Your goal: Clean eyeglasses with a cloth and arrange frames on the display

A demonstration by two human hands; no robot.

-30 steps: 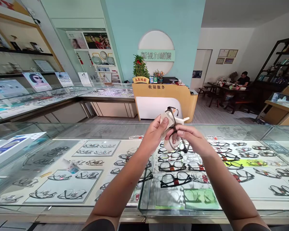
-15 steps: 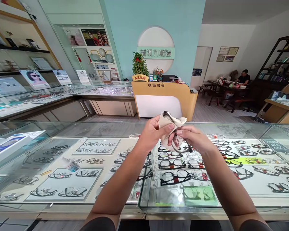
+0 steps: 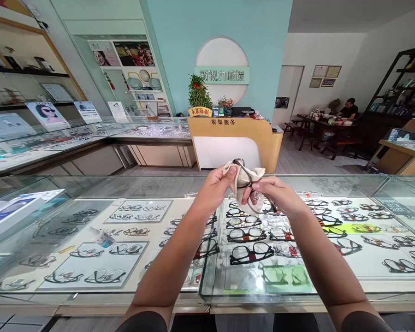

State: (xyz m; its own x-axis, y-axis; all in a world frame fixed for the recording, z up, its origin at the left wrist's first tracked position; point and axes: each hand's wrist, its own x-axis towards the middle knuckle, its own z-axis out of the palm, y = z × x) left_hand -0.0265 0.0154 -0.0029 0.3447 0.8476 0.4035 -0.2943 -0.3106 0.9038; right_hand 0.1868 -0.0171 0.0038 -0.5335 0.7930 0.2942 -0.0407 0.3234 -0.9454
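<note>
The dark-framed glasses (image 3: 256,199) are up in front of me between my two hands, above the far part of the glass case (image 3: 100,299), tilted so that one lens sits higher than the other. A pale cloth (image 3: 242,177) is wrapped about the upper lens; the lower lens is mostly uncovered. My left hand (image 3: 216,186) is closed, pinching the cloth around that upper part with the thumb on the near side. My right hand (image 3: 278,192) is nearly closed too, thumb and fingers gripping the frame close to its middle. Below, inside the case, I see rows of spectacles (image 3: 251,253) and a green tray (image 3: 285,275). Off to my left are a small bottle (image 3: 102,237) and a white box (image 3: 14,210). Across the floor stands a wooden desk (image 3: 235,127) with a leafy plant (image 3: 199,92) on it, and far right a person (image 3: 349,110) sits at a dark table (image 3: 320,122).
</note>
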